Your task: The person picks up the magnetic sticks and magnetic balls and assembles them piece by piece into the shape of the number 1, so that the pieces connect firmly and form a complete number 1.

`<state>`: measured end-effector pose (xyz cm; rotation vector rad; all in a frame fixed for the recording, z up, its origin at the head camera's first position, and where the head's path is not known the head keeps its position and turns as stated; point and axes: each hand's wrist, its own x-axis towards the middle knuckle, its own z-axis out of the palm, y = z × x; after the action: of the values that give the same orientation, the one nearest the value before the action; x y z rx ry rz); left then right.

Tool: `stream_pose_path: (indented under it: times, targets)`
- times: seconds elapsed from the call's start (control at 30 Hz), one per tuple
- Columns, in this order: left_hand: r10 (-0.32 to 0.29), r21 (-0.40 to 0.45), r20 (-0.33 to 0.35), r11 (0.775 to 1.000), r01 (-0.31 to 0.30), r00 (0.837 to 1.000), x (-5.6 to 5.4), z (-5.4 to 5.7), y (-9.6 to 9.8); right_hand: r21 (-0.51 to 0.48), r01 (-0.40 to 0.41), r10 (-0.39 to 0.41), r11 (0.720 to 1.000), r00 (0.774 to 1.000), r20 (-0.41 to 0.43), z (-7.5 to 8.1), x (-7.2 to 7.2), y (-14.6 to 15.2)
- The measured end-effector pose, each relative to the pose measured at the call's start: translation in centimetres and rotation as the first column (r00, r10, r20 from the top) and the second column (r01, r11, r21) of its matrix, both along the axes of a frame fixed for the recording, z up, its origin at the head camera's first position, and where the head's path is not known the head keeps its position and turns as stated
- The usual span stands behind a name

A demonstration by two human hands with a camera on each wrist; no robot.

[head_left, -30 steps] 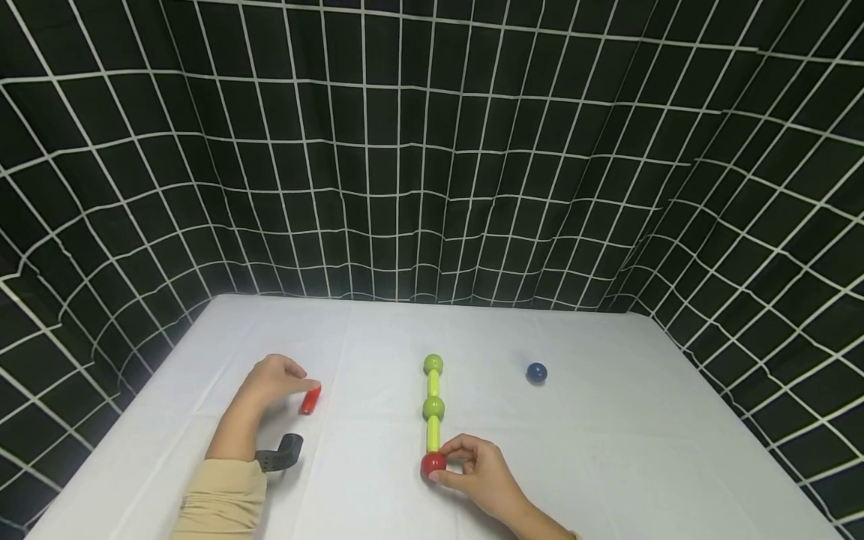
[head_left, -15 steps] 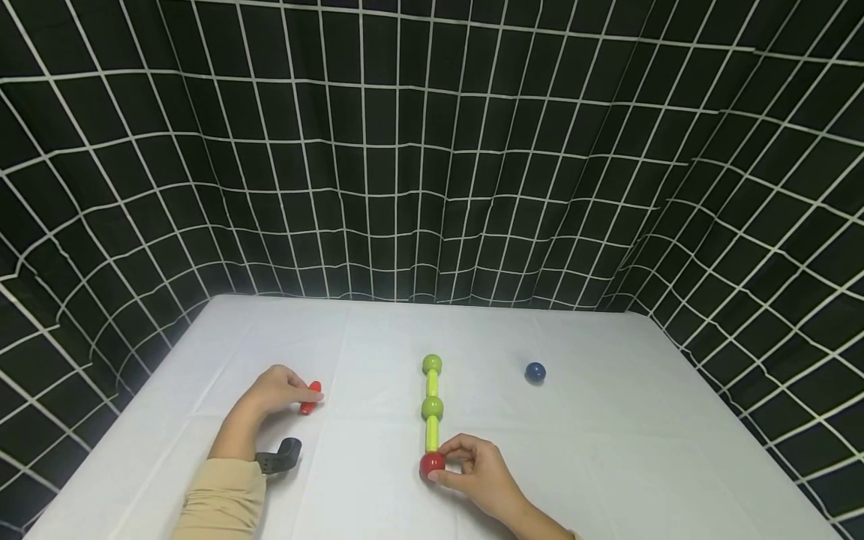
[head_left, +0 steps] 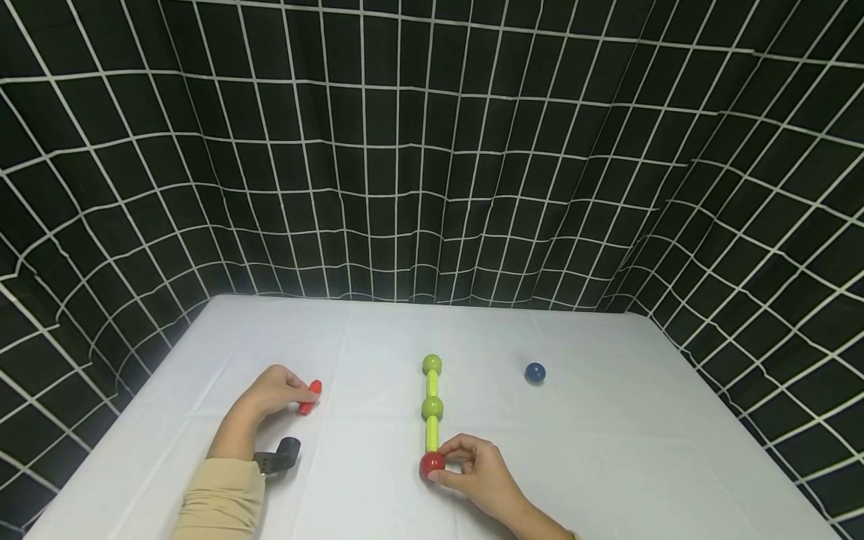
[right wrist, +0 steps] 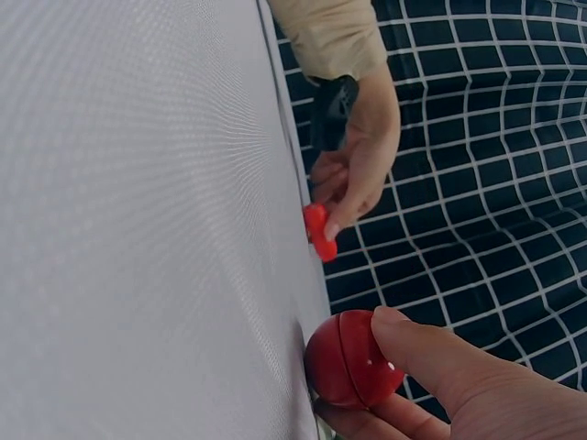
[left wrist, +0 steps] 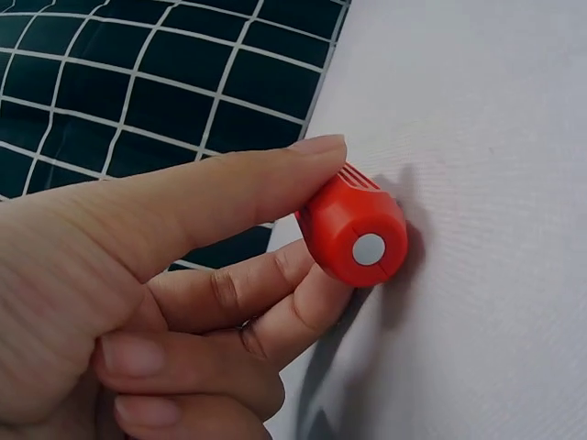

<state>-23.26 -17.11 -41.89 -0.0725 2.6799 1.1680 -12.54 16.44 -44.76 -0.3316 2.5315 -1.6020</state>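
Observation:
My left hand (head_left: 275,390) pinches a red magnetic rod (left wrist: 353,225) between thumb and fingers. A round silver magnet shows in the rod's end in the left wrist view. On the right, my right hand (head_left: 482,474) holds a glossy red ball (right wrist: 353,359) with the thumb on one side and fingers on the other. That ball sits at the near end of a straight chain: a yellow-green rod (head_left: 433,433), a green ball (head_left: 432,407), a second yellow-green rod (head_left: 432,383) and a far green ball (head_left: 432,364).
A dark blue ball (head_left: 535,373) lies on the white-covered table (head_left: 648,420), right of the chain. Behind and at both sides hangs a black curtain (head_left: 418,150) with a white grid. A black wrist camera (head_left: 278,456) juts from the left forearm.
My left hand has closed its thumb and fingers around the red rod, shifting slightly nearer and to the right. The right hand keeps its hold on the red ball, and the chain has stayed put.

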Motion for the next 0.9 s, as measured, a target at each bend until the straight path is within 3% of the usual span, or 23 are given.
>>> stream_pose_path:
  times: [0.3,0.6,0.9]
  targets:
    - [-0.021,0.057,0.009,0.998,0.02,1.0,0.0,0.4,0.3,-0.001,0.003,-0.003,1.0,1.0,-0.01,0.0,0.1,0.0]
    - [-0.018,0.044,-0.004,0.999,0.018,1.0,-0.3,0.1,0.7,0.001,0.012,-0.012,1.0,1.0,-0.001,0.0,0.0,0.0]
    - [-0.027,0.108,0.061,0.994,0.02,0.998,-0.3,-0.3,1.5,0.019,0.009,-0.009,1.0,1.0,-0.008,0.1,-0.5,0.0]
